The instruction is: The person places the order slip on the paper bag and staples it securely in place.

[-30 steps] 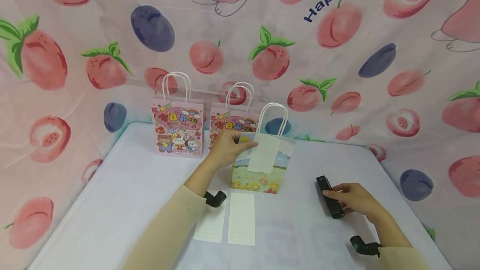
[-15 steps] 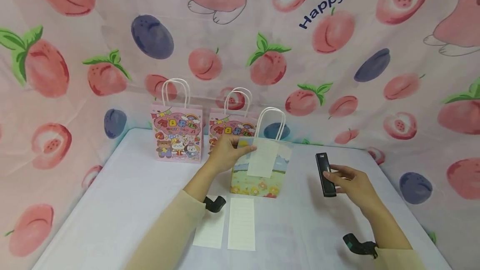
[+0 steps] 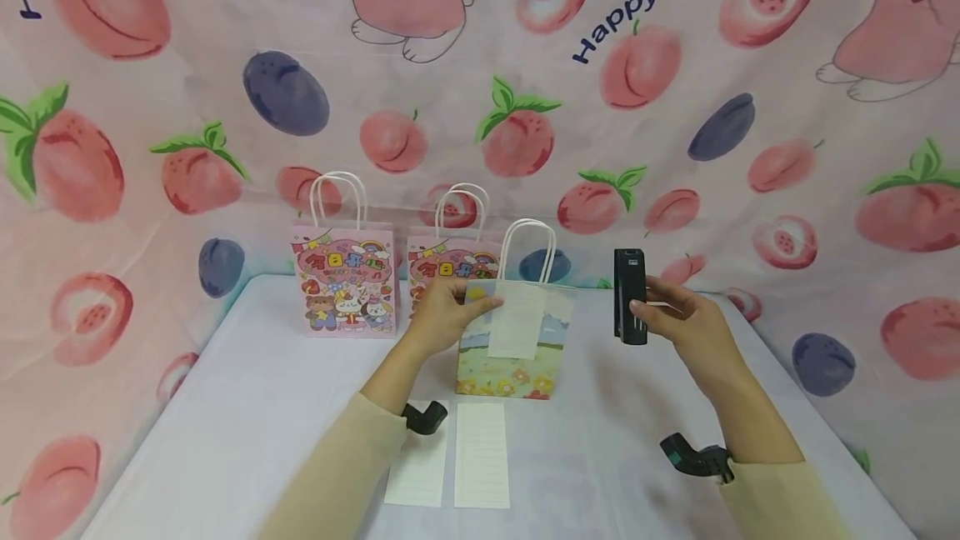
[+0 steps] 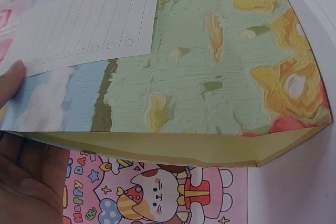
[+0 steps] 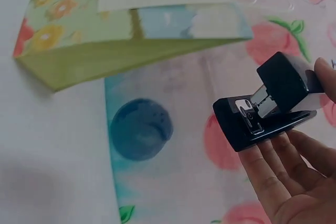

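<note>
A paper gift bag [image 3: 504, 375] with a painted meadow and flowers stands upright mid-table. Against its front lies a lined paper slip [image 3: 517, 332], top end near the bag's rim. My left hand [image 3: 441, 313] pinches slip and bag together at the upper left edge; the left wrist view shows the thumb on the slip and the other fingers behind the bag. My right hand [image 3: 686, 319] holds a black stapler [image 3: 631, 298] in the air to the right of the bag. In the right wrist view the jaws of the stapler [image 5: 268, 106] stand apart with nothing between them.
Two pink cartoon gift bags stand behind: one at the left [image 3: 347, 282], the other [image 3: 427, 252] partly hidden by my left hand and the meadow bag. Two more lined paper slips [image 3: 482, 457] lie flat at the front. A fruit-print cloth [image 3: 420, 107] hangs behind the table.
The right hand has lifted the stapler off the table and turned it upright, moving it up and slightly left toward the bag's height. The left hand keeps its pinch on bag and slip.
</note>
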{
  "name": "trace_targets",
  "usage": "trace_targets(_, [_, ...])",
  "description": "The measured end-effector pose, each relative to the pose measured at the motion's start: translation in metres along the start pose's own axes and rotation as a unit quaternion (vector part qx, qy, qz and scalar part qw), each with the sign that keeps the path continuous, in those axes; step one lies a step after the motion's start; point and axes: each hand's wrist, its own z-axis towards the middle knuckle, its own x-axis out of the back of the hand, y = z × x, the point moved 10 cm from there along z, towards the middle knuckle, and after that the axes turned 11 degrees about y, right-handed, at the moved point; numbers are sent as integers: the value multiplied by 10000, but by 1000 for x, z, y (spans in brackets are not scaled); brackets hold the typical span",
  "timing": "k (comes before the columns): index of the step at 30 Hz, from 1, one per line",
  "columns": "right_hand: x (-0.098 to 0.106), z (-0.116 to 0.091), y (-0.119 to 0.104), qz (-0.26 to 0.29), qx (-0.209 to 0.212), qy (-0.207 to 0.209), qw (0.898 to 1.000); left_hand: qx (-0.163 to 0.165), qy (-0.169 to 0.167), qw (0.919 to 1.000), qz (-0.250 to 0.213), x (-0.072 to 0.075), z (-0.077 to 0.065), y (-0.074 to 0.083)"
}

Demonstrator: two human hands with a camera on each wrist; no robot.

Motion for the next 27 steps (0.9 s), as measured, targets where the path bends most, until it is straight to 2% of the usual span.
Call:
trace_targets(5, [-13, 2, -29, 382, 277, -87, 9988, 54, 13, 10000, -43, 0, 0, -2])
trace_targets(12, [-29, 4, -66, 819, 897, -249, 9923, 57, -19, 9999, -145, -1, -1, -2])
trace_targets(19, [-44, 1, -91, 1444, 1345, -483, 9791, 98, -11, 9998, -157, -1, -1, -2])
trace_targets(27, [-61, -5, -111, 2161, 1524, -871, 9605, 39, -8, 10000, -89, -1, 0, -1])
